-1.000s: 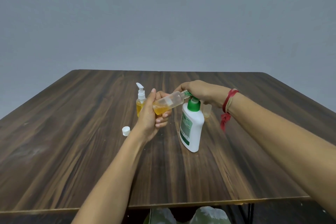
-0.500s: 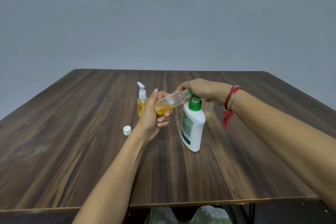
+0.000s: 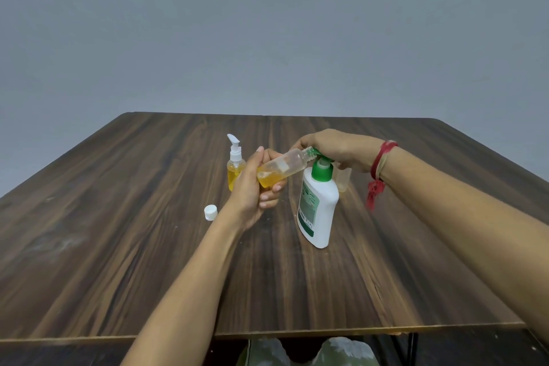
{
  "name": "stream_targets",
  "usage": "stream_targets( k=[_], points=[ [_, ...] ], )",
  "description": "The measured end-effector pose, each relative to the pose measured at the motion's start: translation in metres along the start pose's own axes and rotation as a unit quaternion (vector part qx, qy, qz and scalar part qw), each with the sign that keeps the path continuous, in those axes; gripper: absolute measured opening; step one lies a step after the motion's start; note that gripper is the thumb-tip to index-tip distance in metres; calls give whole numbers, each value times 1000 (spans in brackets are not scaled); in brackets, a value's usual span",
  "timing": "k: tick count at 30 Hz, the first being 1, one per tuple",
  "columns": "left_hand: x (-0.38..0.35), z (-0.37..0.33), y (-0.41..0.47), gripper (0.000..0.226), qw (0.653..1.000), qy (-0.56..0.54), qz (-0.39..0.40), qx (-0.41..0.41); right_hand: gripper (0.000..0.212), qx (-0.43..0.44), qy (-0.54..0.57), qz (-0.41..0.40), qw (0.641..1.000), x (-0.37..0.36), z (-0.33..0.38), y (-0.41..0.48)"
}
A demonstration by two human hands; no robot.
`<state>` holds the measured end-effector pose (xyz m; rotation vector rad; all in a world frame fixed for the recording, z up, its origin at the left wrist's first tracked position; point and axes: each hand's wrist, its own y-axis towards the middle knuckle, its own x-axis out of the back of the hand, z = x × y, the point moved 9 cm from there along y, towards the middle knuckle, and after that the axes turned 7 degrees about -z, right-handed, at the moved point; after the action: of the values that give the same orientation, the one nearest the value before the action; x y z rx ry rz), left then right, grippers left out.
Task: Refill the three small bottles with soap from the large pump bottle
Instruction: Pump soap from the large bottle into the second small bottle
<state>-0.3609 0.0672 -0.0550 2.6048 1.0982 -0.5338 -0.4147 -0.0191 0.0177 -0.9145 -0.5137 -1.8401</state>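
Observation:
My left hand [image 3: 252,187] grips a small clear bottle [image 3: 285,165] by its base and tilts it, its open neck against the green nozzle of the large pump bottle. Yellow soap pools at the low end of the small bottle. The large white pump bottle [image 3: 319,211] stands upright on the wooden table [image 3: 118,246], and my right hand [image 3: 332,148] rests on top of its green pump head. A second small bottle [image 3: 235,171] with a white pump top, filled with yellow soap, stands behind my left hand. A third small bottle [image 3: 343,180] shows partly behind the large one.
A loose white cap [image 3: 210,212] lies on the table left of my left wrist. A red thread [image 3: 377,175] is tied around my right wrist. The table's front edge runs below my forearms.
Both hands, the small bottle and the pump bottle keep the same pose. The view has shifted only slightly.

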Motion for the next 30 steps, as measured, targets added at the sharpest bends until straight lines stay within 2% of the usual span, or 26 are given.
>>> stream_targets(
  k=[5,7,13,30],
  points=[
    [3,-2,-1,45,1000,8,-10,-10,34,13,-41,9,999,-6,2,-1],
    [0,-2,-1,44,1000,0,-6,-9,30,12,-21,2,1000,0,3,-1],
    [2,-1,0,43,1000,14,-8,-15,37,15,-62,12,998,-4,3,0],
    [1,-2,0,40,1000,10,-11,-13,31,14,-32,12,999,-2,2,2]
  ],
)
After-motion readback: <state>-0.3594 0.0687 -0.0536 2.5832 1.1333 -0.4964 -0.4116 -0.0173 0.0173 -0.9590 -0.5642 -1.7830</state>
